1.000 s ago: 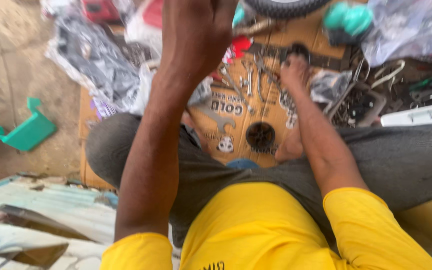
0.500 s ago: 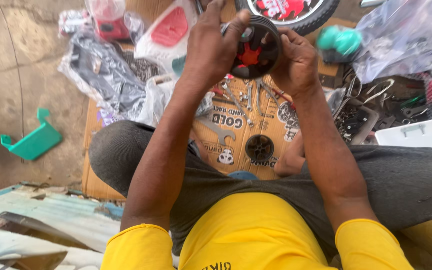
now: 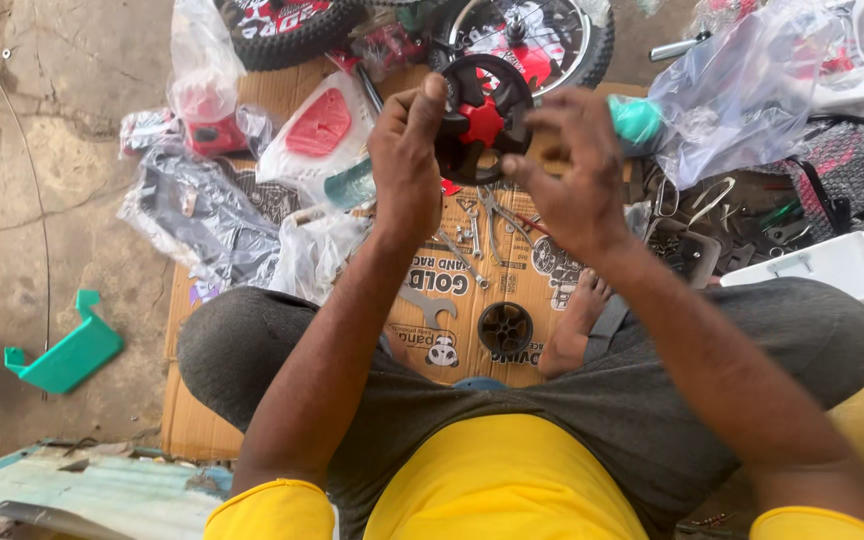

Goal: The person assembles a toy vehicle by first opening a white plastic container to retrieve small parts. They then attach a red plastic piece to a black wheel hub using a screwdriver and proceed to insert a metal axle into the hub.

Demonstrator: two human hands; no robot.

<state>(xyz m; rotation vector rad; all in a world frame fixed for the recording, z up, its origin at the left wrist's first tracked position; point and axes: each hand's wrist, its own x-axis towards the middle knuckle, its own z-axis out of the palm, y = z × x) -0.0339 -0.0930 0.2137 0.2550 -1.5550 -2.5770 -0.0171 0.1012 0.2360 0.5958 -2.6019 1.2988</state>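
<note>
Left hand [image 3: 407, 150] and right hand [image 3: 577, 170] raised together, both clamped on small wheel [image 3: 482, 115]: black rim, red hub. Left fingers grip wheel's left edge; right fingertips pinch right edge. Below hands: cardboard [image 3: 472, 290] on floor, spanner [image 3: 432, 305], loose tools, second black wheel [image 3: 505, 328] near bare foot [image 3: 577, 320]. Left of hands: plastic bags [image 3: 202, 215], red part [image 3: 317, 125]. Far left: green bracket [image 3: 62, 350]. Right: white tub [image 3: 832, 270]. Beyond hands: bicycle wheel [image 3: 527, 35].

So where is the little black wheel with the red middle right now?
In the head view, the small black wheel is up near the top centre, held between the left hand and the right hand, above the cardboard strewn with tools.
</note>
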